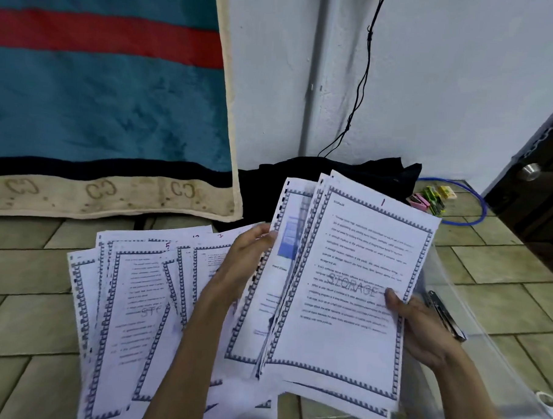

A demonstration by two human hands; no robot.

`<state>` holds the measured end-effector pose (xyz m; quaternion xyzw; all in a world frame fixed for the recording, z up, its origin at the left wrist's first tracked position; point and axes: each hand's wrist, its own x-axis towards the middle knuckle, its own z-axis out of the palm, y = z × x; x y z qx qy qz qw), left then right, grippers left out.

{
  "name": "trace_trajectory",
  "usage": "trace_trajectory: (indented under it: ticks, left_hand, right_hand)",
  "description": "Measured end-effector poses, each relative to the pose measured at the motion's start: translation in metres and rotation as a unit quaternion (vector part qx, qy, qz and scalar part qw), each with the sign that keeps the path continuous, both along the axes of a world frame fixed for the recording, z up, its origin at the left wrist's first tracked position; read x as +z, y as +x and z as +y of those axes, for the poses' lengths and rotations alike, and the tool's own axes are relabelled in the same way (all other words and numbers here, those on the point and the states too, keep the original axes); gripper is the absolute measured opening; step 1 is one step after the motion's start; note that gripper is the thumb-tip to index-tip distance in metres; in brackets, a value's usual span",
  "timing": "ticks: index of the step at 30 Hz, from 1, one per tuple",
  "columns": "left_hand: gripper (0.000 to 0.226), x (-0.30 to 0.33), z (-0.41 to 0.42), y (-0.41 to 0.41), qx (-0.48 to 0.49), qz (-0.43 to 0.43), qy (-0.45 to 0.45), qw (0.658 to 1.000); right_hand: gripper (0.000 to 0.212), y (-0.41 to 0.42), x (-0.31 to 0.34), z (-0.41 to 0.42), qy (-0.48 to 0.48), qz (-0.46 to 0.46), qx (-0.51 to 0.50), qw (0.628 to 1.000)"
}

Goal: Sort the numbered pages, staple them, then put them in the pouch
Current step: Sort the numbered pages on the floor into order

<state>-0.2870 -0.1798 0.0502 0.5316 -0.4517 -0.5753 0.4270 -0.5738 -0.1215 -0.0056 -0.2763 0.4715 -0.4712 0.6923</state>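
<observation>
Both hands hold up a fanned stack of printed pages (344, 294) with blue patterned borders. The front sheet bears a handwritten "1" and a faint "STORAGE" watermark. My left hand (247, 258) grips the stack's left edge, fingers curled over the sheets behind the front one. My right hand (419, 323) pinches the right edge, thumb on the front sheet. More numbered pages (137, 314) lie spread on the tiled floor to the left. A clear plastic pouch (490, 355) lies on the floor at the right, and a dark metal stapler (445, 315) lies by it, partly behind my right hand.
A teal and red blanket (99, 90) hangs at the back left. Black cloth (333, 177) lies by the wall behind the pages. Pink and green small items (427, 200) sit inside a blue hoop (477, 215). A dark door (539, 189) stands at the right.
</observation>
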Motion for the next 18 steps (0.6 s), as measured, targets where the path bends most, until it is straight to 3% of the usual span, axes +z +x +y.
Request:
trace_trajectory:
  ticks: [5, 9, 11, 12, 13, 15, 18]
  left_hand:
    - [0.042, 0.005, 0.01, -0.034, -0.041, 0.029, -0.009, 0.999]
    - [0.03, -0.002, 0.013, -0.056, -0.062, 0.136, 0.052, 0.987]
    - [0.031, -0.012, 0.015, -0.061, -0.094, 0.032, 0.022, 0.995]
    - [0.033, -0.02, 0.016, -0.061, -0.102, -0.06, -0.013, 0.993]
    - [0.039, -0.031, 0.018, -0.061, -0.117, -0.165, -0.04, 0.979]
    - [0.067, -0.054, 0.024, -0.058, -0.141, -0.366, -0.067, 0.918]
    - [0.101, -0.086, 0.031, -0.047, -0.122, -0.527, -0.084, 0.837]
  right_hand:
    - [0.043, -0.006, 0.014, -0.002, -0.007, 0.017, -0.025, 1.0]
    - [0.03, -0.042, 0.022, 0.002, -0.057, 0.169, -0.113, 0.977]
    - [0.04, -0.06, 0.024, 0.009, -0.069, 0.269, -0.165, 0.946]
    - [0.053, -0.067, 0.025, 0.012, -0.061, 0.328, -0.18, 0.925]
    - [0.051, -0.074, 0.021, 0.012, -0.045, 0.372, -0.185, 0.909]
    - [0.02, -0.075, 0.02, 0.016, -0.017, 0.47, -0.173, 0.865]
    - [0.023, -0.071, 0.009, 0.016, 0.027, 0.564, -0.165, 0.809]
